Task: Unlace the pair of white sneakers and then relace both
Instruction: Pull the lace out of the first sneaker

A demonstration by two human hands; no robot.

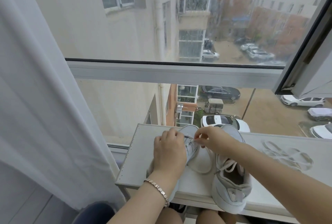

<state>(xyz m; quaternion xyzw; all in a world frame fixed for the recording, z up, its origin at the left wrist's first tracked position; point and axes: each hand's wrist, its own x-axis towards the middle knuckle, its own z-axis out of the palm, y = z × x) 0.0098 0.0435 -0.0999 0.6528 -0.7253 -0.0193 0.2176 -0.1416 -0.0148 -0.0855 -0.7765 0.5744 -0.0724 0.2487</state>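
Two white sneakers stand side by side on a white table (133, 166) by the window, toes pointing away from me. My left hand (168, 150) lies over the left sneaker (190, 132) and holds it steady. My right hand (210, 139) pinches a thin white lace (193, 140) over that shoe's eyelets near the toe. The right sneaker (231, 184) is still laced, with a loose bow at its tongue; my right forearm crosses over its front. A separate white lace (285, 153) lies in loops on the table to the right.
The table's near edge is close to my knees. A large window with a horizontal frame bar (176, 73) rises just behind the table. A white curtain (45, 98) hangs at the left. A dark chair edge (95, 213) shows at the bottom left.
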